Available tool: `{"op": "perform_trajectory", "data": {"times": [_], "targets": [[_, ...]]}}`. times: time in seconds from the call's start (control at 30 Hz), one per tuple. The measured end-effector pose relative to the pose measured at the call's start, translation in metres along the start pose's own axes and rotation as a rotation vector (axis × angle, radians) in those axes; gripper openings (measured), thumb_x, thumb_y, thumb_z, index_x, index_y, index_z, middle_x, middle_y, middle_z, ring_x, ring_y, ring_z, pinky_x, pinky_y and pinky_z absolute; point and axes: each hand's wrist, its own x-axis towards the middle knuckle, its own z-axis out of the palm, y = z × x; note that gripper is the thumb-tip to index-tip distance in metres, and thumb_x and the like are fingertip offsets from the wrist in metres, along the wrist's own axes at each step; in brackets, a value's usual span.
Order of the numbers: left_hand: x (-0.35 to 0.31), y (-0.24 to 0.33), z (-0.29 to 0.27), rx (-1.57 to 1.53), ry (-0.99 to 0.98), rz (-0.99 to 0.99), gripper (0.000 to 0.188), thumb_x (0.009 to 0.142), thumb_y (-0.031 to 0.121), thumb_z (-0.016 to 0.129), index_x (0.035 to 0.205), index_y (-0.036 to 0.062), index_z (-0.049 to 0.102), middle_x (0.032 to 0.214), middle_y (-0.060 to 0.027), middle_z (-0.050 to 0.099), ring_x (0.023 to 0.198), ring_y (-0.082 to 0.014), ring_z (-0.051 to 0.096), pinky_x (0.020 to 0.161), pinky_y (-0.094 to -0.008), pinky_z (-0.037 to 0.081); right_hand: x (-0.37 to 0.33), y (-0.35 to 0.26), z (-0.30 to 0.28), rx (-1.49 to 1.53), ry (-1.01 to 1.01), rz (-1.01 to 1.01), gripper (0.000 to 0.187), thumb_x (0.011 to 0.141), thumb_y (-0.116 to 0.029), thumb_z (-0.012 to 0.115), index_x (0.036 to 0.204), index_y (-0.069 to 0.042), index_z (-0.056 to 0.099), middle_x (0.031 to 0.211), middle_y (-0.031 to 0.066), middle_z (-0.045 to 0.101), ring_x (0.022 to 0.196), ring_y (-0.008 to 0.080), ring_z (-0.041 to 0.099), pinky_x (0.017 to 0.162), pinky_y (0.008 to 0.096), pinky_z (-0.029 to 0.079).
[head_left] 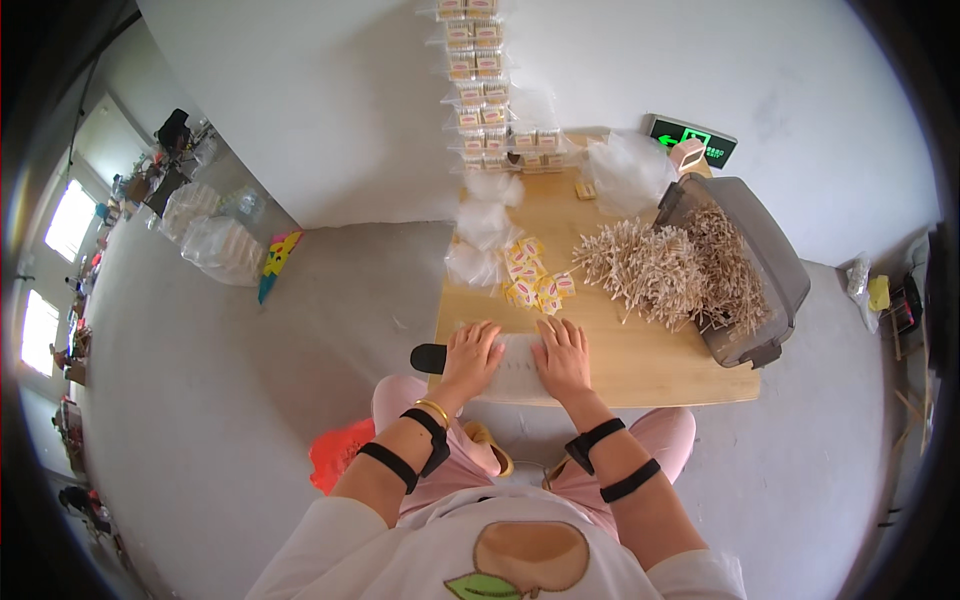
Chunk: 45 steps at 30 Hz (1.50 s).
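My left hand point(472, 358) and my right hand point(563, 357) lie palm down at the table's near edge, fingers stretched forward. Between and under them is a whitish, see-through flat piece point(516, 366), which looks like plastic film or a bag; both hands press on its ends. A black rounded end point(428, 358) of some object sticks out left of my left hand, past the table edge; the rest of it is hidden. Just beyond my fingers lies a loose pile of small yellow and white printed cards point(540, 285).
A grey plastic bin point(785, 270) lies tipped on the right, thin light-brown sticks point(650, 265) spilling onto the wooden table point(620, 375). Clear bags point(485, 225) sit along the left edge. Stacked small packs point(478, 95) rise at the back. A green-lit sign point(695, 138) is behind.
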Motion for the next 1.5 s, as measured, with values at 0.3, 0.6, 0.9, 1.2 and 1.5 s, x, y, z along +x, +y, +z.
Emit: {"op": "perform_trajectory", "data": {"times": [0.3, 0.6, 0.9, 1.2, 1.5], "targets": [[-0.015, 0.014, -0.002, 0.197, 0.061, 0.094, 0.060, 0.099, 0.037, 0.052, 0.152, 0.0136, 0.038, 0.159, -0.0111, 0.034, 0.149, -0.0346, 0.028, 0.119, -0.0608, 0.018, -0.022, -0.002, -0.011, 0.045, 0.060, 0.039, 0.060, 0.097, -0.037, 0.055, 0.150, -0.012, 0.043, 0.158, 0.0161, 0.033, 0.144, 0.0363, 0.033, 0.119, 0.0540, 0.024], [-0.029, 0.031, 0.008, 0.297, 0.017, 0.125, 0.060, 0.103, 0.033, 0.043, 0.156, 0.0077, 0.031, 0.163, -0.0101, 0.028, 0.152, -0.0322, 0.023, 0.121, -0.0578, 0.014, -0.040, -0.024, -0.003, -0.180, -0.035, -0.105, 0.060, 0.100, -0.039, 0.048, 0.152, -0.011, 0.040, 0.163, 0.0111, 0.029, 0.152, 0.0305, 0.021, 0.123, 0.0539, 0.013], [-0.034, 0.035, 0.010, 0.329, 0.026, 0.143, 0.059, 0.103, 0.030, 0.042, 0.156, 0.0079, 0.031, 0.164, -0.0102, 0.026, 0.152, -0.0310, 0.021, 0.122, -0.0570, 0.012, -0.043, -0.029, 0.003, -0.211, -0.077, -0.176, 0.058, 0.102, -0.039, 0.044, 0.155, -0.016, 0.036, 0.163, 0.0090, 0.029, 0.152, 0.0313, 0.021, 0.123, 0.0536, 0.012], [-0.047, 0.021, 0.009, 0.263, -0.033, 0.155, 0.061, 0.104, 0.035, 0.042, 0.156, 0.0061, 0.030, 0.164, -0.0124, 0.025, 0.153, -0.0311, 0.020, 0.122, -0.0573, 0.011, -0.045, -0.026, -0.005, -0.222, -0.162, -0.196, 0.061, 0.102, -0.044, 0.045, 0.156, -0.018, 0.034, 0.165, 0.0096, 0.025, 0.153, 0.0311, 0.018, 0.123, 0.0548, 0.013], [-0.047, 0.019, 0.005, 0.273, -0.043, 0.212, 0.069, 0.102, 0.046, 0.045, 0.157, 0.0072, 0.028, 0.164, -0.0161, 0.023, 0.153, -0.0342, 0.019, 0.119, -0.0614, 0.014, -0.044, -0.019, -0.015, -0.235, -0.173, -0.270, 0.072, 0.097, -0.055, 0.049, 0.157, -0.018, 0.032, 0.165, 0.0122, 0.024, 0.154, 0.0317, 0.017, 0.122, 0.0560, 0.011]]}}
